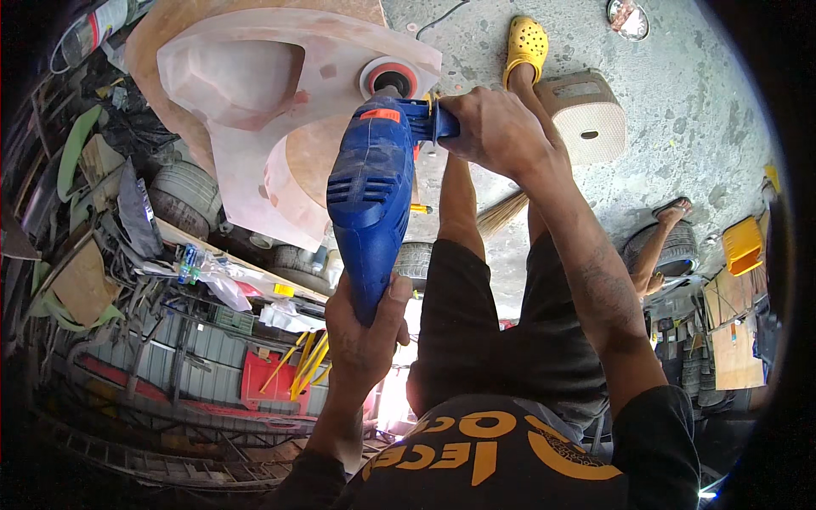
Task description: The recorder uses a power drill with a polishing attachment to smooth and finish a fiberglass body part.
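Observation:
A blue power drill (367, 191) with dusty vents hangs across the middle of the view. My left hand (365, 331) is wrapped round its rear grip. My right hand (497, 132) is closed on the side handle (425, 119) near the drill's nose. At the front end sits a round sanding pad (399, 75) with a reddish ring. The pad lies against the upper right part of a whitish, pink-blotched curved panel (340, 55), which has a large hollow and a rounded cutout. Whether the pad is spinning, I cannot tell.
A brown board (144, 64) lies under the panel. Beyond my right arm stand a beige stool (586, 119), a tire (659, 246) and another person's foot (674, 211). A yellow clog (527, 42) is on the foot at the top. Tires (183, 195) and scrap crowd the left side.

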The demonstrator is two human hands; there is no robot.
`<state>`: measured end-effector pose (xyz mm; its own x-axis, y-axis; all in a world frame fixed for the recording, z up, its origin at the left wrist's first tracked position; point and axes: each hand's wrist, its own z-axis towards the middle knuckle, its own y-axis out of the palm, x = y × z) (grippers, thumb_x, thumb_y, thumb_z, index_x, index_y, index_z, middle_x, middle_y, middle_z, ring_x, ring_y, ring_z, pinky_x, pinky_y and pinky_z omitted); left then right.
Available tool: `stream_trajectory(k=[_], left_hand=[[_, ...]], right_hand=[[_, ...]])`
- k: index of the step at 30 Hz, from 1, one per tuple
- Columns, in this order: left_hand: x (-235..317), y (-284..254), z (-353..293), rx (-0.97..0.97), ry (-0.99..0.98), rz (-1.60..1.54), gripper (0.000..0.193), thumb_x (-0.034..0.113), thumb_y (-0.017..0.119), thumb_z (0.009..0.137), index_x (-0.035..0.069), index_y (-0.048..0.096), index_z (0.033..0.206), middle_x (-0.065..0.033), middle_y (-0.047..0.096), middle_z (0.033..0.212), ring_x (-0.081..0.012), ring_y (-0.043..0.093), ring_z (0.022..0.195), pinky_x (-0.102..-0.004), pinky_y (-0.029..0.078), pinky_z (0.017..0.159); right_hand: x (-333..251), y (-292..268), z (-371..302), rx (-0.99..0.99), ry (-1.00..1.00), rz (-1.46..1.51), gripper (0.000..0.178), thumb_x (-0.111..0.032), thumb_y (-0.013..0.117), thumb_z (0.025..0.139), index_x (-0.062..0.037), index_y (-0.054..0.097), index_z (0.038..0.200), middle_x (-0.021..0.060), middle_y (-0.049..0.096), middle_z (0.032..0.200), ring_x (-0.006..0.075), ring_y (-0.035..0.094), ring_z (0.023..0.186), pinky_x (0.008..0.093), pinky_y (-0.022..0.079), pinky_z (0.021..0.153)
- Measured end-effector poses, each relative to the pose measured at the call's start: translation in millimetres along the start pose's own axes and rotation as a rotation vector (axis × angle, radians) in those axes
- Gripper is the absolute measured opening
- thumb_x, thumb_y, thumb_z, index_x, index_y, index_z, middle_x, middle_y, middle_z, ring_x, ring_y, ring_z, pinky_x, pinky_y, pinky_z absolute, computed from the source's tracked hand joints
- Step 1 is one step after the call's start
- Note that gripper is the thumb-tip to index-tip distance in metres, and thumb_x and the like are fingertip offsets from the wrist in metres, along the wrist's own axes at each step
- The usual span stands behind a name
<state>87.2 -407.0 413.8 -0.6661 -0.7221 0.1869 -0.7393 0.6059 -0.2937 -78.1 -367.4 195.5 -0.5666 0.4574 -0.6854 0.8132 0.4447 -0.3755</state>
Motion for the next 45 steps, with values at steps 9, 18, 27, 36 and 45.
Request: stream_trajectory(k=[9,18,27,36,45], left_hand=[[1.4,1.2,-0.8,-0.020,-0.012,0.011,0.041,0.027,0.058,0.097,-0.009,0.056,0.117,-0.0102,0.063,0.076,-0.0101,0.052,0.044,-0.0247,0.040,0.042],[-4.0,-3.9,0.4,-0.016,-0.047,-0.087,0.026,0.022,0.067,0.094,0.000,0.057,0.102,-0.0033,0.057,0.065,-0.0090,0.051,0.045,-0.0250,0.043,0.044],[1.5,-1.5,-0.5,0.019,-0.044,-0.092,0.029,0.022,0.066,0.095,-0.003,0.058,0.108,-0.0031,0.056,0.064,-0.0091,0.052,0.046,-0.0254,0.043,0.044],[3.0,3.4,-3.0,-0.031,-0.058,-0.054,0.028,0.024,0.067,0.094,-0.001,0.057,0.101,-0.0030,0.056,0.065,-0.0096,0.053,0.047,-0.0256,0.045,0.045],[-0.6,8.2,-3.8,-0.002,-0.010,-0.006,0.040,0.027,0.058,0.097,-0.009,0.057,0.116,-0.0088,0.062,0.073,-0.0095,0.050,0.044,-0.0254,0.040,0.042]], right_hand=[[10.1,6.4,-6.5,0.052,-0.027,0.012,0.024,-0.026,0.075,0.079,-0.0034,0.069,0.085,0.0179,0.069,0.076,0.0379,0.069,0.074,0.0444,0.057,0.071],[-1.8,-1.2,0.4,-0.003,0.007,-0.009,0.022,-0.025,0.074,0.080,-0.0048,0.070,0.087,0.0179,0.070,0.081,0.0364,0.070,0.081,0.0448,0.057,0.077],[-4.5,-1.7,-0.6,-0.019,0.016,0.004,0.023,-0.027,0.073,0.081,-0.0056,0.070,0.091,0.0174,0.070,0.084,0.0363,0.070,0.083,0.0449,0.057,0.078],[10.1,2.3,-12.2,0.029,0.004,0.030,0.024,-0.027,0.074,0.080,-0.0042,0.071,0.086,0.0184,0.070,0.079,0.0375,0.070,0.078,0.0453,0.057,0.076],[7.1,4.9,-9.5,0.039,-0.004,0.031,0.021,-0.026,0.074,0.080,-0.0057,0.071,0.084,0.0176,0.070,0.077,0.0372,0.070,0.076,0.0455,0.057,0.073]])
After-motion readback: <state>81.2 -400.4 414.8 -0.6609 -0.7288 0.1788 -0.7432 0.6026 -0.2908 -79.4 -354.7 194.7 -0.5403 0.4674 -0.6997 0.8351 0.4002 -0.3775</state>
